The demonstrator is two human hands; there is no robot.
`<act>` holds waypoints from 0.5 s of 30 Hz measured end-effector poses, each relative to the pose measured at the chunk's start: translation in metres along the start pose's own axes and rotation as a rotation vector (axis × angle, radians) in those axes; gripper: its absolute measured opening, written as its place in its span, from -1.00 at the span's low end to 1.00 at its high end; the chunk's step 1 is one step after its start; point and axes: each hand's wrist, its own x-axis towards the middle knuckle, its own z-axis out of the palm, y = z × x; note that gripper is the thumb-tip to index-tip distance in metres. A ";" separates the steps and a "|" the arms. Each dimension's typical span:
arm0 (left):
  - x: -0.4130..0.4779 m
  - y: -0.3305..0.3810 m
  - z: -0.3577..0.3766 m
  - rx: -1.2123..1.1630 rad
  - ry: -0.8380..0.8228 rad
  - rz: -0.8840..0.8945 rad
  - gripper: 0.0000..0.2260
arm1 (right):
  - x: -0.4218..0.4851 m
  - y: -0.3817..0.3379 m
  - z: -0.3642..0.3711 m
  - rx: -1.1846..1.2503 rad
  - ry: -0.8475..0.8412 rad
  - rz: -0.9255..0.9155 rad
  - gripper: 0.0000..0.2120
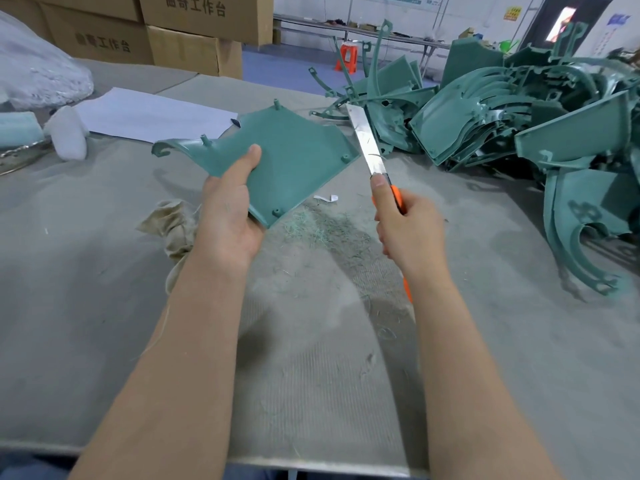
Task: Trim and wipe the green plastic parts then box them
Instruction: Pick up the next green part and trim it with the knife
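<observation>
1. Green part (294, 157): held over the table (311, 375), centre. The left hand (228, 216) grips it, thumb on top; the palm hides its near-left edge.
2. Right hand (410, 226): closed round the knife (367, 140). The orange handle is mostly covered; the bare blade points far, just right of the part.
3. Pile (519, 116) of green parts: far right, cut off by the frame edge.
4. Cartons (194, 39): far left, closed, contents not visible.
</observation>
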 end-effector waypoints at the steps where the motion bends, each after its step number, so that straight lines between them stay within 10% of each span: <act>1: 0.000 0.000 0.000 0.005 0.001 0.004 -0.76 | 0.000 0.000 0.000 -0.001 -0.002 -0.001 -0.28; 15: 0.004 0.003 -0.005 0.009 -0.001 0.011 -0.76 | -0.003 -0.001 0.001 0.021 -0.108 -0.013 -0.33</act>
